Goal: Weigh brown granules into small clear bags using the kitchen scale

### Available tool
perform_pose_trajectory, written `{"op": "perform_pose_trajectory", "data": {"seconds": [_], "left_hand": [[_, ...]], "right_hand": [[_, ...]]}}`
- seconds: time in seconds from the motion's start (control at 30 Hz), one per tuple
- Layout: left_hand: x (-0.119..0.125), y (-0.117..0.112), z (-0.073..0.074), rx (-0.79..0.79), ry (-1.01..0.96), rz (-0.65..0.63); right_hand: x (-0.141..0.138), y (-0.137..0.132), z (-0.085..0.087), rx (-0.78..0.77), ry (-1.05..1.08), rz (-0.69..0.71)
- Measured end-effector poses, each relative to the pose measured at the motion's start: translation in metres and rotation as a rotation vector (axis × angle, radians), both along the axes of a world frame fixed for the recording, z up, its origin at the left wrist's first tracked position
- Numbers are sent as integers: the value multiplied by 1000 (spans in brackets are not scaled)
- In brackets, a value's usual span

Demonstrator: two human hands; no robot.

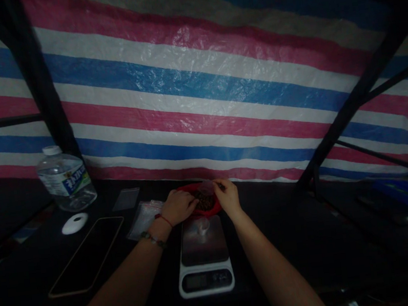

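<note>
A red bowl (210, 208) of small dark pieces sits on the dark table just behind a white kitchen scale (204, 256). My left hand (178, 206) rests over the bowl's left rim, fingers curled into the dark pieces. My right hand (226, 194) is at the bowl's right rim, fingers pinched on a small clear plastic bag (206, 188) held over the bowl. A small clear item lies on the scale's plate (202, 226).
A clear water bottle (66, 181) stands at the left, with a white round object (74, 223) and a dark phone (86, 255) in front of it. Small clear bags (143, 218) lie left of the bowl. A striped tarp (196, 85) hangs behind. Dark frame bars (349, 107) cross the right.
</note>
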State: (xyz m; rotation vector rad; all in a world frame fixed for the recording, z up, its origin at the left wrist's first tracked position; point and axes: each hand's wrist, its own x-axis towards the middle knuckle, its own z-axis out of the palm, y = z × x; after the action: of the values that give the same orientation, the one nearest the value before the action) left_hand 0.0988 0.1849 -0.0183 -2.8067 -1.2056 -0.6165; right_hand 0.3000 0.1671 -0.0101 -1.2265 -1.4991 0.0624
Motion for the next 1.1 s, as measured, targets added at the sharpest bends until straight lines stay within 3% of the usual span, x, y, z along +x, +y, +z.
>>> {"op": "perform_pose_trajectory", "data": {"seconds": [0.13, 0.4, 0.57, 0.7, 0.83, 0.97, 1.1], "left_hand": [[5, 0, -5, -42, -25, 20], [7, 3, -19, -87, -91, 92], [-5, 2, -9, -99, -126, -30], [-19, 3, -2, -108, -108, -134], [-27, 7, 2, -71, -134, -123], [-24, 5, 7, -16, -246, -30], [-2, -2, 19, -175, -496, -50]], "right_hand": [[20, 4, -5, -11, 176, -23], [76, 9, -25, -41, 733, -33], [94, 10, -42, -149, 820, -36], [103, 7, -46, -292, 824, -41], [102, 2, -41, -323, 900, 3], [83, -4, -31, -245, 1053, 214], [49, -11, -23, -226, 1080, 419]]}}
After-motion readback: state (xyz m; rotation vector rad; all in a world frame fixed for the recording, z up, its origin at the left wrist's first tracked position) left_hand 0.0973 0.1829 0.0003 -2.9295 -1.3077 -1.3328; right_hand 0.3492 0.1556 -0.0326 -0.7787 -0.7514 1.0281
